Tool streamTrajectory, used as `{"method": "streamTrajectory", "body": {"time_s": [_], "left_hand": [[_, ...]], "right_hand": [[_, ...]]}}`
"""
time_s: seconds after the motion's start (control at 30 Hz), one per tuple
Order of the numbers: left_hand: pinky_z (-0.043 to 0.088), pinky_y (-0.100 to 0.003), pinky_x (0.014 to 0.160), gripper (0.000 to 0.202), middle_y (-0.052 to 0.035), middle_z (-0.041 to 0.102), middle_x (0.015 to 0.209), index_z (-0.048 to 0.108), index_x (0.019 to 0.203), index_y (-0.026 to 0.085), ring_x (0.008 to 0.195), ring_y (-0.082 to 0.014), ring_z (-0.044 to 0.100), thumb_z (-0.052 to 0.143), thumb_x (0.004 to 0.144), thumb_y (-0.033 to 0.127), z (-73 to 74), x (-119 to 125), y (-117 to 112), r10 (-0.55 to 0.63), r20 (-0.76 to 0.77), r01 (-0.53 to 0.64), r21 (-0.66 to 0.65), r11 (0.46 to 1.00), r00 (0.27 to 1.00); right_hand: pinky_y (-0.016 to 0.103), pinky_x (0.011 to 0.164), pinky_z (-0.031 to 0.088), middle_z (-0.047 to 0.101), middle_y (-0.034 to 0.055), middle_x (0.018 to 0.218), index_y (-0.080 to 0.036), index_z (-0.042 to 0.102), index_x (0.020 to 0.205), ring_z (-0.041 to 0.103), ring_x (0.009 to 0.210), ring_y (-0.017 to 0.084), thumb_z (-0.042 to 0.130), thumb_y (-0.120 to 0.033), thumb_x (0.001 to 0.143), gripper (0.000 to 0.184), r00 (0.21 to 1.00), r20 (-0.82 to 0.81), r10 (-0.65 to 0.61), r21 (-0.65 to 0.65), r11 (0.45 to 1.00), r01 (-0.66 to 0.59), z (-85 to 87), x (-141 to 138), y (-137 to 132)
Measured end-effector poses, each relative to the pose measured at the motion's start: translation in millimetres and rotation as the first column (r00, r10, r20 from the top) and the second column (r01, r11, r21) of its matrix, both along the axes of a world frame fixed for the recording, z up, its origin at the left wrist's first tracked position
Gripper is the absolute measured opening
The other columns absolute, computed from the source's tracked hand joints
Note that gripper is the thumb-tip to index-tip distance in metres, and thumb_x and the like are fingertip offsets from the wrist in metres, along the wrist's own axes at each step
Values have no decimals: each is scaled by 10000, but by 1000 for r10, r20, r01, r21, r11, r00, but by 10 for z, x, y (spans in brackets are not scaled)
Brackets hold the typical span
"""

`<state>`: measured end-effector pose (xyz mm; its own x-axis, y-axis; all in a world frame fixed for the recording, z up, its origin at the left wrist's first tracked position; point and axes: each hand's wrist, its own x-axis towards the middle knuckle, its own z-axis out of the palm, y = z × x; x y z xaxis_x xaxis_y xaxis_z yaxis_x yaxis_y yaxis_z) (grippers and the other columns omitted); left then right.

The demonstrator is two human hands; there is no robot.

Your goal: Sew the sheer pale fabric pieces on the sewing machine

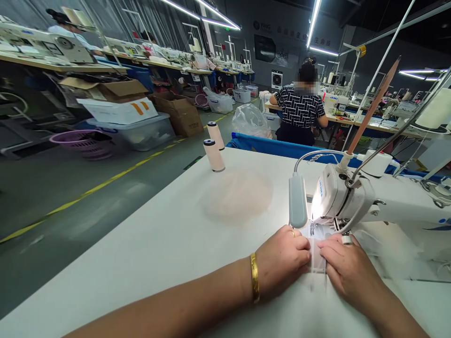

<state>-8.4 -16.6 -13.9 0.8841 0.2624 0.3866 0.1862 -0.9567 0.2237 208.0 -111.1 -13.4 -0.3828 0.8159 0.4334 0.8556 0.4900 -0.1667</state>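
Note:
A narrow piece of sheer, pale fabric (318,262) lies under the needle area of a white sewing machine (333,195). My left hand (286,256), with a gold bracelet at its wrist, has curled fingers pressed on the fabric's left edge. On the right edge, the fingertips of my right hand (347,265) hold the same fabric, its thumb tucked low. Both hands are just in front of the presser foot, which is partly hidden by the machine head. A grey lamp (298,201) on a bendable neck hangs above my left fingers.
Two pale pink thread cones (214,156) stand at the table's far left edge. A sheer round piece (239,195) lies on the white tabletop (169,253). Blue cloth (275,146) borders the far edge. Beyond it a person (299,110) sits at another machine. Boxes (178,112) line the aisle.

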Motion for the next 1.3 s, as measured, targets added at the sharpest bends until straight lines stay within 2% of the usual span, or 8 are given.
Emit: {"method": "streamTrajectory", "body": {"time_s": [0.2, 0.37, 0.5, 0.6, 0.7, 1.0, 1.17, 1.3], "left_hand": [[500, -370, 800, 66, -56, 731, 959, 688, 894, 187, 865, -215, 647, 633, 930, 178, -24, 47, 48, 49, 14, -49, 2, 999, 999], [488, -369, 799, 86, -56, 722, 937, 690, 867, 188, 874, -227, 633, 628, 921, 163, -74, 104, 93, 102, 21, -103, 36, 994, 995], [455, -355, 760, 178, -41, 719, 939, 682, 814, 199, 813, -200, 607, 571, 887, 80, -54, 60, 37, 47, 50, -50, 54, 997, 998], [448, -374, 800, 169, -25, 721, 920, 685, 844, 206, 812, -194, 607, 585, 874, 73, -6, -4, -38, -21, 47, 19, 34, 999, 999], [433, -388, 798, 145, -19, 717, 887, 692, 874, 207, 785, -197, 599, 598, 887, 98, 18, -35, -81, -42, 30, 42, 26, 999, 999], [413, -383, 774, 141, -30, 711, 870, 636, 818, 194, 762, -191, 609, 574, 892, 92, -92, 11, -13, 9, 77, -18, 110, 994, 997], [443, -361, 772, 137, -33, 700, 863, 632, 834, 195, 787, -192, 614, 579, 878, 77, -152, 19, 64, 13, 85, -22, 103, 994, 996], [436, -335, 739, 132, -25, 676, 848, 609, 832, 188, 774, -186, 593, 594, 870, 62, -139, 45, 121, 74, 81, -80, 76, 994, 994]], "right_hand": [[408, 861, 446, 751, 72, 1104, -199, 694, 1066, 613, 988, 279, 476, 4, 823, 384, 998, 11, -66, 57, 996, 65, -106, 32, 53], [414, 833, 474, 740, 85, 1185, -194, 706, 1101, 593, 941, 282, 476, -11, 826, 402, 987, 76, -142, 71, 988, 136, -97, 53, 74], [409, 845, 457, 721, 91, 1231, -193, 674, 1168, 589, 1033, 289, 452, -6, 883, 407, 997, 48, -53, 67, 997, 49, -15, 32, 18], [385, 841, 432, 730, 66, 1108, -207, 664, 1095, 586, 1040, 266, 463, -31, 950, 303, 994, 2, 109, -8, 994, -109, 33, 1, -41], [364, 807, 404, 708, 41, 957, -210, 653, 1022, 583, 955, 236, 467, -43, 977, 254, 987, -30, 161, -73, 984, -162, 58, -26, -70], [340, 699, 362, 684, 54, 937, -209, 648, 1029, 584, 890, 236, 471, -19, 921, 281, 998, 3, 67, -49, 997, -67, 21, -21, -28], [340, 695, 416, 704, 77, 998, -209, 653, 1169, 613, 903, 250, 469, -19, 909, 370, 999, 36, 28, 4, 1000, -28, -16, -15, 7], [346, 721, 475, 709, 84, 1014, -236, 654, 1207, 636, 909, 256, 460, -48, 943, 378, 999, 41, 7, -12, 1000, -7, -22, -6, 30]]}}
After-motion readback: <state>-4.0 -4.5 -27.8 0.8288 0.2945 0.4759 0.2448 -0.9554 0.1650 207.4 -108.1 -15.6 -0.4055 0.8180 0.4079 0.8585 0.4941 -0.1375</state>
